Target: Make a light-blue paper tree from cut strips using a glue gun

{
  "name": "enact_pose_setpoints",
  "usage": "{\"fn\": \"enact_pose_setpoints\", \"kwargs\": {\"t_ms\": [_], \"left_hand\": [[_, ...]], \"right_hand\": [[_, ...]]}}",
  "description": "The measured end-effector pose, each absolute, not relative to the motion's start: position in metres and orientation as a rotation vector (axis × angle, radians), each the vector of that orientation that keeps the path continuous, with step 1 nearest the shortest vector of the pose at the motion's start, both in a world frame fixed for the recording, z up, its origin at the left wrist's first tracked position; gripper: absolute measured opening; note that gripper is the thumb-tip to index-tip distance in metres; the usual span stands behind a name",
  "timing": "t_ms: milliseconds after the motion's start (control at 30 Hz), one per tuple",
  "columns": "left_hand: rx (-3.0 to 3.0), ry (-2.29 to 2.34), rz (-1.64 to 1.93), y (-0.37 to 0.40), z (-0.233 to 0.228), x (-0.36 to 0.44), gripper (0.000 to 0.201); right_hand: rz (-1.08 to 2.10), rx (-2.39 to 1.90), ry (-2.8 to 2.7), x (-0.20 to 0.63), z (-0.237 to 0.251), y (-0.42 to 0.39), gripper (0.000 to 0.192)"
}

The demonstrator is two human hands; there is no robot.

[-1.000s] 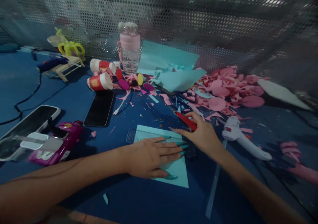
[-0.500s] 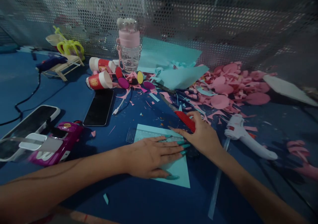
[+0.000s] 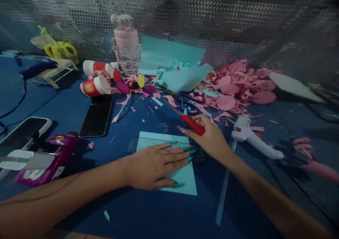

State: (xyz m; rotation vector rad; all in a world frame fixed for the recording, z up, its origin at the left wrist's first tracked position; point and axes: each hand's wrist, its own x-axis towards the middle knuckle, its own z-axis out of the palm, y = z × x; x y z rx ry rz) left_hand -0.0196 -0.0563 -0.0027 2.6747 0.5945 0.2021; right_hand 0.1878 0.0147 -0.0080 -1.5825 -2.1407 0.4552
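My left hand (image 3: 156, 164) lies flat with fingers spread. It presses on a light teal sheet of paper (image 3: 185, 182) and on a clear ruler (image 3: 133, 144) that crosses the sheet's upper part. Much of the ruler is hidden under the fingers. Just beyond the sheet's upper right corner, my right hand (image 3: 212, 136) grips a red cutter knife (image 3: 194, 124) by its ridged handle. Its blade points away to the upper left, apart from the paper. A dark object (image 3: 199, 156), partly covered, sits by the left fingertips.
A white glue gun (image 3: 245, 133) with a clear glue stick lies to the right. Pink paper scraps (image 3: 229, 87) are heaped behind. Further left are a phone (image 3: 96, 118), paper cups (image 3: 96, 86), a bottle (image 3: 127, 48) and a purple toy car (image 3: 53, 161).
The view has swung slightly, so most things appear further left. Both hands keep nearly the same places by the paper, with the right still holding the cutter knife.
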Motion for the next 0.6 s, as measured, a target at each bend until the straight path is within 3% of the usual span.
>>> {"fn": "enact_pose_setpoints", "kwargs": {"t_ms": [100,267,400,600], "left_hand": [[2.674,0.583,0.203,-0.056,-0.003,-0.02,0.058],[2.675,0.594,0.203,-0.056,-0.003,-0.02,0.058],[2.664,0.593,0.203,-0.056,-0.002,-0.019,0.058],[2.657,0.568,0.162,-0.052,-0.001,-0.019,0.059]], "right_hand": [[0.741,-1.457,-1.925,0.197,-0.005,0.021,0.032],[1.003,-1.447,-1.814,0.214,0.022,0.021,0.035],[1.001,-1.44,-2.089,0.217,0.045,0.012,0.048],[1.116,-1.216,-2.536,0.194,0.051,0.01,0.036]]}}
